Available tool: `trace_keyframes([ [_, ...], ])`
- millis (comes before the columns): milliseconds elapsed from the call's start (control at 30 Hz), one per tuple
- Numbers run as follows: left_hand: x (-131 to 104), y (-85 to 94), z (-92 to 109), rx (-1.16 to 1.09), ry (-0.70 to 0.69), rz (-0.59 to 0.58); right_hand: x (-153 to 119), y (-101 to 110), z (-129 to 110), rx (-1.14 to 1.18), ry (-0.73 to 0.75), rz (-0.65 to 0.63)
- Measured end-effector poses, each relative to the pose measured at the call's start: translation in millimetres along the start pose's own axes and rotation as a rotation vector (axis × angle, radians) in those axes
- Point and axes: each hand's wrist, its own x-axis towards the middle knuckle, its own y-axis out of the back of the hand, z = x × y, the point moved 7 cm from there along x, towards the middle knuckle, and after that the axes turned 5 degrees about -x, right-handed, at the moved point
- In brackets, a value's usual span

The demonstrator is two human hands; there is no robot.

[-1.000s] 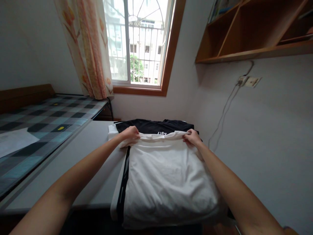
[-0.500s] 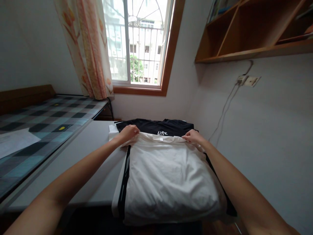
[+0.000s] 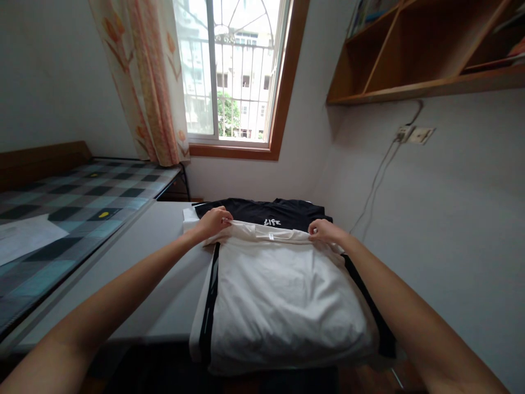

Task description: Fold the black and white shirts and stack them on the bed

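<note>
A white T-shirt (image 3: 283,290) lies spread over a black garment, its collar at the far end and its lower part hanging over the table's front edge. My left hand (image 3: 214,223) pinches the shirt at the shoulder left of the collar. At the opposite shoulder, my right hand (image 3: 325,231) has its fingers closed on the fabric. Beyond the collar shows the black shirt (image 3: 246,210) with white print, and its dark edges stick out along both sides of the white one. A bit of white cloth (image 3: 189,216) shows beneath at the far left.
The pale table (image 3: 135,295) extends left toward a bed with a checked mattress (image 3: 135,178), where a sheet of paper (image 3: 28,238) lies. A wooden shelf (image 3: 410,90) hangs at upper right, above a socket (image 3: 420,135) with a cable. A curtain (image 3: 151,82) hangs beside the window.
Both hands stay at the shirt's shoulders. My right hand has shifted slightly, and the collar fabric between the hands lies a little differently. The garments keep their place on the table.
</note>
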Motion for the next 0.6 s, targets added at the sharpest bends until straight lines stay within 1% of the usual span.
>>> trace_keyframes([
  [67, -0.6, 1.0, -3.9, -0.013, 0.05, -0.008, -3.9, 2.9, -1.9, -0.02, -0.016, -0.042],
  [167, -2.5, 0.3, -15.9, -0.093, 0.171, -0.088, -11.2, 14.8, -1.1, 0.005, -0.024, -0.059],
  [200, -3.2, 0.3, -19.9, -0.132, 0.204, -0.125, -13.8, 18.0, 0.4, 0.037, -0.019, -0.092],
  [300, -3.9, 4.9, -30.9, -0.286, 0.3, -0.206, -22.0, 24.3, 7.9, 0.126, 0.004, -0.269],
  [333, -2.9, 7.7, -34.2, -0.343, 0.337, -0.222, -24.2, 27.9, 11.8, 0.134, -0.001, -0.307],
  [367, -1.1, 11.3, -37.0, -0.388, 0.372, -0.228, -25.4, 33.5, 16.6, 0.126, -0.021, -0.31],
  [400, 2.1, 16.1, -38.6, -0.408, 0.39, -0.217, -25.5, 42.4, 21.9, 0.103, -0.056, -0.259],
  [433, 6.8, 22.6, -38.7, -0.395, 0.388, -0.18, -25.1, 54.7, 26.9, 0.069, -0.1, -0.152],
  [467, 12.2, 30.4, -37.6, -0.353, 0.373, -0.12, -25.7, 69.5, 31.2, 0.03, -0.155, -0.003],
  [533, 21.5, 45.6, -33.1, -0.251, 0.361, 0.037, -33.0, 97.9, 35.7, -0.033, -0.286, 0.311],
  [567, 24.1, 50.2, -30.6, -0.241, 0.38, 0.105, -38.4, 107.3, 35.7, -0.039, -0.351, 0.426],
  [600, 25.2, 51.8, -28.2, -0.281, 0.414, 0.153, -42.8, 112.0, 34.6, -0.017, -0.406, 0.488],
])
